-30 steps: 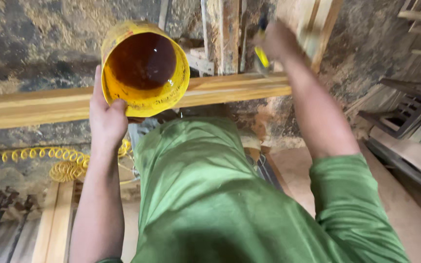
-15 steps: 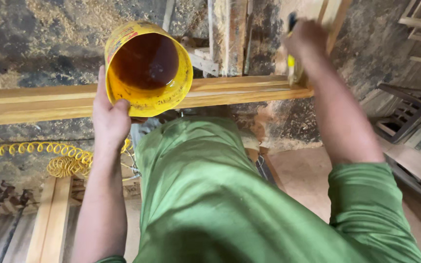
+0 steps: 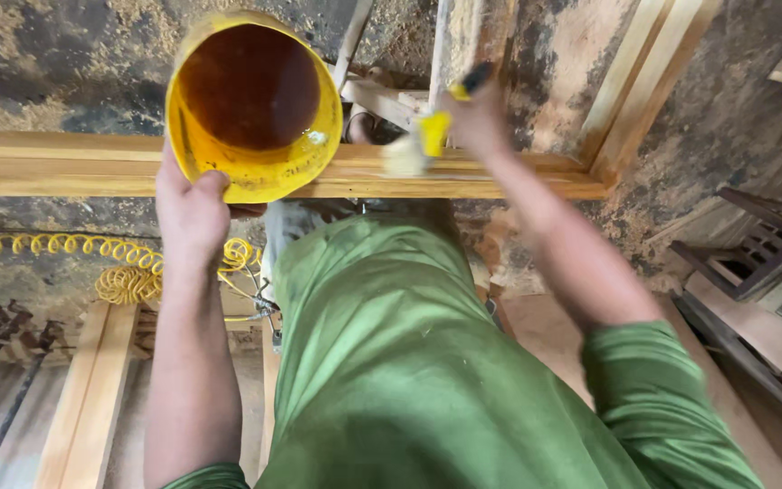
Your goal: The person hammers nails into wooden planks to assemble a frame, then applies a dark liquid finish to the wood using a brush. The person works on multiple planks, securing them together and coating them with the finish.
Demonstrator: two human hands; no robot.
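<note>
Sawdust floor; left hand [image 3: 190, 210] grips yellow tub [image 3: 252, 104]; right hand [image 3: 480, 118] brush [image 3: 420, 143] on plank [image 3: 65, 163].

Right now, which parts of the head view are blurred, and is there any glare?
Head view: the right hand and its paintbrush are motion-smeared; the left hand and yellow bucket are sharper; small wet glints show inside the bucket's rim; lighting is soft and even, without harsh shadows.

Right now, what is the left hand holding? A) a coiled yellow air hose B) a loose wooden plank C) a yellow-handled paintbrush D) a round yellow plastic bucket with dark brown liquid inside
D: the left hand grips the rim of the round yellow plastic bucket with dark brown liquid inside, while the right hand holds the yellow-handled paintbrush against the long wooden frame rail.
</note>
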